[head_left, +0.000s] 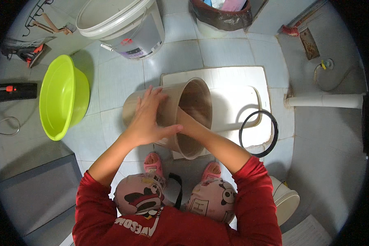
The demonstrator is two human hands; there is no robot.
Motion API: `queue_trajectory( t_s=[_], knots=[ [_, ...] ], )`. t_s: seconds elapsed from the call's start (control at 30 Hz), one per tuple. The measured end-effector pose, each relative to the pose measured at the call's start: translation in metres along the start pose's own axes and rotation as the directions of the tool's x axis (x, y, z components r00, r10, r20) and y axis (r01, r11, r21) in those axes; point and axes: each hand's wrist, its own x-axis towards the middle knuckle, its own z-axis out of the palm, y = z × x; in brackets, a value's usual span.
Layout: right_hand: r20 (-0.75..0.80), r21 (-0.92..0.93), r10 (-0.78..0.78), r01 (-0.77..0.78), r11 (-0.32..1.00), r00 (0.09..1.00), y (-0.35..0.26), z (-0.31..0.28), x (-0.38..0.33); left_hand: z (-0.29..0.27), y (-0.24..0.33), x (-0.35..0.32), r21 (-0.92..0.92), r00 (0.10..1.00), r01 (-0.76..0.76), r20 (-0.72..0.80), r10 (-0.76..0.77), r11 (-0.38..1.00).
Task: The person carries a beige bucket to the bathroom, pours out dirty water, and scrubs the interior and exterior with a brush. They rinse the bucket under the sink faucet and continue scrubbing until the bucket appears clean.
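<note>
We've brown bin (173, 97) tipped over squat pan (229, 75)'s left end; prob. light, stiff, slick if wet. L hand (148, 117): fingers splayed on wall; R hand (186, 119) inside, can't tell grip. We'd hold rim (211, 106).

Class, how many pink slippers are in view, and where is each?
2: the left slipper, below the brownish bin, and the right slipper, further right. Each is on a foot.

A translucent brown plastic bin (173, 102), tipped sideways, is pointing its open mouth rightward, partly overlapping a white squat toilet (230, 100).
</note>
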Motion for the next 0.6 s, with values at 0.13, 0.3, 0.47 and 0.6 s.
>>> queue_trajectory(
  t_s=[0.13, 0.3, 0.47, 0.6],
  knots=[
    [0.089, -0.264, -0.063, 0.084, 0.961, 0.994, 0.020, 0.007, 0.001, 0.006, -0.012, 0.015, -0.011, 0.996, 0.000, 0.089, 0.001, 1.000],
    [0.256, -0.638, 0.501, -0.244, 0.730, 0.827, -0.031, -0.016, -0.010, -0.031, -0.040, 0.004, -0.217, 0.994, 0.077, 0.086, -0.060, 0.973],
    [0.264, -0.928, 0.413, 0.113, 0.354, 0.872, -0.030, -0.026, -0.024, -0.052, -0.048, -0.011, -0.360, 0.991, 0.133, 0.079, -0.111, 0.923],
    [0.256, -0.938, 0.040, 0.238, 0.251, 0.966, 0.009, -0.025, 0.013, -0.059, -0.045, -0.006, -0.289, 0.988, 0.104, 0.138, -0.066, 0.952]
  ],
)
